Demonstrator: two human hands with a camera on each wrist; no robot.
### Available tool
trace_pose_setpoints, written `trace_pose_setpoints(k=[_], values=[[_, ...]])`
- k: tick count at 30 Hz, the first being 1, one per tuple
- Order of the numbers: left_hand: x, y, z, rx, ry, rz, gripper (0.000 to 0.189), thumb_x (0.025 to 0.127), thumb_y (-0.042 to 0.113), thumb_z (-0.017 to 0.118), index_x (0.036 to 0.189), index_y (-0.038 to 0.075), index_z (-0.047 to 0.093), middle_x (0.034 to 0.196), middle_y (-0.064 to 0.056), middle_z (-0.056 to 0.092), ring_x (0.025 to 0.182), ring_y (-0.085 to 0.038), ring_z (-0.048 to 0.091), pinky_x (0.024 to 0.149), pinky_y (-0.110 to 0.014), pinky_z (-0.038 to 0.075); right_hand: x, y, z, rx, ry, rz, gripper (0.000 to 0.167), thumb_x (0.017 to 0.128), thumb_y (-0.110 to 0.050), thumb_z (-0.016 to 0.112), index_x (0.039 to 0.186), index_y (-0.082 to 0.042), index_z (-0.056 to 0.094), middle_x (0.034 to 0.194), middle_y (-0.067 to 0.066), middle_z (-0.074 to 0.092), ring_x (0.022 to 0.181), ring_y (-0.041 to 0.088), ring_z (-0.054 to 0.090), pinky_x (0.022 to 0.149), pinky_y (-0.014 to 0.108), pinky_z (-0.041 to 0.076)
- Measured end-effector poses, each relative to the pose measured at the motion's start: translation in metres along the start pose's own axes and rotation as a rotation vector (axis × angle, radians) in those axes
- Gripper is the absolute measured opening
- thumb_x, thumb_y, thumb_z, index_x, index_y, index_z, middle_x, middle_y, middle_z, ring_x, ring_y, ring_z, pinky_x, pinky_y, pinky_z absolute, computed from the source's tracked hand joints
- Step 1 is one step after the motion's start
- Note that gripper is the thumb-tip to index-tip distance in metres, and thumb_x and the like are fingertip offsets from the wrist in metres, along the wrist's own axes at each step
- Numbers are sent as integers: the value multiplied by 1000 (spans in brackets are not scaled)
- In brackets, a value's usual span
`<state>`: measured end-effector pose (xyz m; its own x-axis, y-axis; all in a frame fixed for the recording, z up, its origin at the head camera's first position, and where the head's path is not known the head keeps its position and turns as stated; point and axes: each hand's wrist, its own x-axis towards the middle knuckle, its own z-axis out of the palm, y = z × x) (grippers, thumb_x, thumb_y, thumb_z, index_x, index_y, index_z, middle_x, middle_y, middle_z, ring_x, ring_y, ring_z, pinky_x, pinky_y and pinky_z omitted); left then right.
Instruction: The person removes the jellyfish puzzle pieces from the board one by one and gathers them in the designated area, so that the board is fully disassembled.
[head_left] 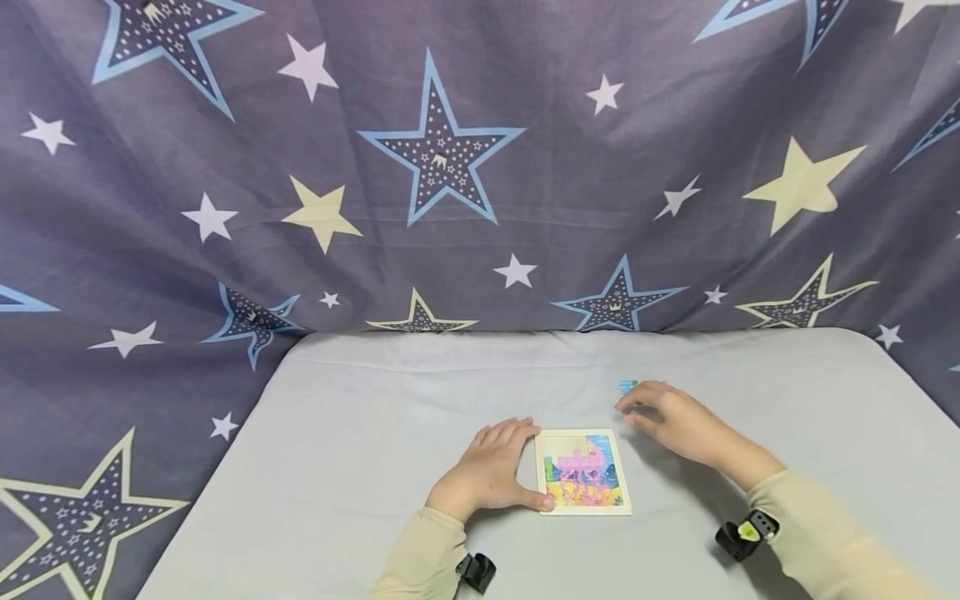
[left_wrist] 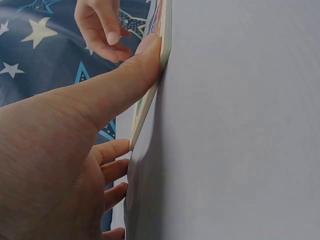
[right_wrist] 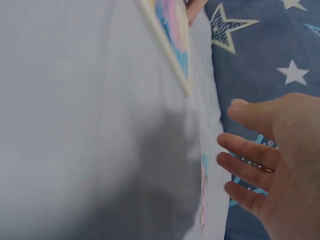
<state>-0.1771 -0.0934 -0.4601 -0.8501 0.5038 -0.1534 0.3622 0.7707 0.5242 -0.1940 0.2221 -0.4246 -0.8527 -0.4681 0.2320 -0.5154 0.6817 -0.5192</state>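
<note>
framed puzzle flat on grey table, well in from its back edge. left hand on its left side, thumb pressing near corner, fingers spread, index at far corner. from where i stand, right hand hangs past the frame's right edge, fingers loosely bent; loose piece just beyond. curtain shows crown prints.

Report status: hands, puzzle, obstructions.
Left hand holds puzzle by left edge. Right hand empty, near loose pieces. Puzzle unfinished, upper left bare. Nothing seen blocking.
</note>
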Motion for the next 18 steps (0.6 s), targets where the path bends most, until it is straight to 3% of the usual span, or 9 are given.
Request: trace_pose_setpoints(k=[9, 18], values=[[-1, 0, 0, -5, -1, 0, 105, 82, 52, 97, 164, 11, 46, 176, -12, 39, 164, -34, 31, 136, -58, 19, 2, -14, 12, 127, -72, -43, 12, 100, -3, 78, 108, -11, 83, 111, -1, 76, 112, 31, 72, 103, 55, 59], [-5, 5, -5, 2, -9, 1, 105, 82, 53, 96, 164, 10, 46, 175, -12, 39, 163, -34, 32, 135, -58, 20, 5, -22, 18, 159, -125, -38, 12, 98, -3, 80, 108, -9, 83, 111, 2, 74, 109, 30, 71, 98, 51, 61]])
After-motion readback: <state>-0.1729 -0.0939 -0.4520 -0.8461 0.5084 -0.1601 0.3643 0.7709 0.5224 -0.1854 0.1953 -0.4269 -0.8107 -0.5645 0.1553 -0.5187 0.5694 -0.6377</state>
